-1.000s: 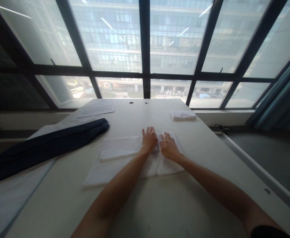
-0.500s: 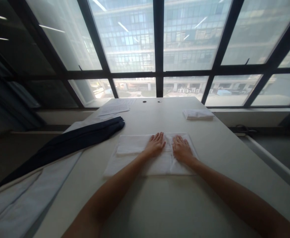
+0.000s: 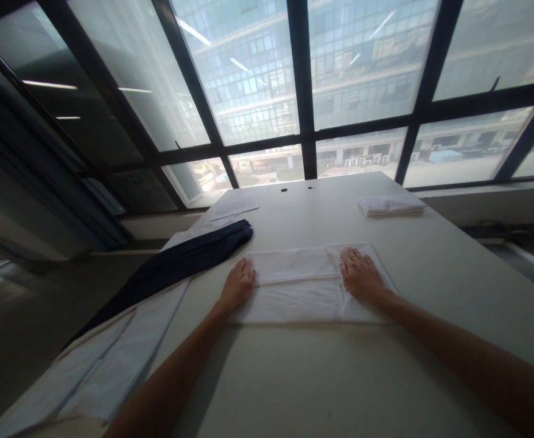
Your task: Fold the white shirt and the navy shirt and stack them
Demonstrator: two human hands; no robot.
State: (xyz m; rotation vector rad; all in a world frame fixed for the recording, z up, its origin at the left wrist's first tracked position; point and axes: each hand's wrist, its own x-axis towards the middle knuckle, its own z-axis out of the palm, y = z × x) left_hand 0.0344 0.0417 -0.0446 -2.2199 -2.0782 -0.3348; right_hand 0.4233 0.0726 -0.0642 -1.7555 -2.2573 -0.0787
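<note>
A white folded cloth [image 3: 294, 298] lies flat on the table in front of me, with a folded-over layer along its far half and another at its right end. At its left edge rests my left hand [image 3: 238, 285], fingers forward and close together, holding nothing that I can see. My right hand [image 3: 360, 275] presses flat on the right end, with its fingers stretched over the folded layer. Light creases run across the near half of the cloth. What kind of cloth item it is, I cannot tell.
Dark navy fabric [image 3: 193, 252] lies along the left side over white fabric [image 3: 125, 353]. A small folded white stack [image 3: 392, 205] sits at the far right of the white table [image 3: 321, 377]. White sheets [image 3: 234, 202] lie at the far left. Large windows stand beyond.
My left hand has slid left from the middle of the cloth to its left edge. My right hand stays on the right end. The view has tilted and shifted left.
</note>
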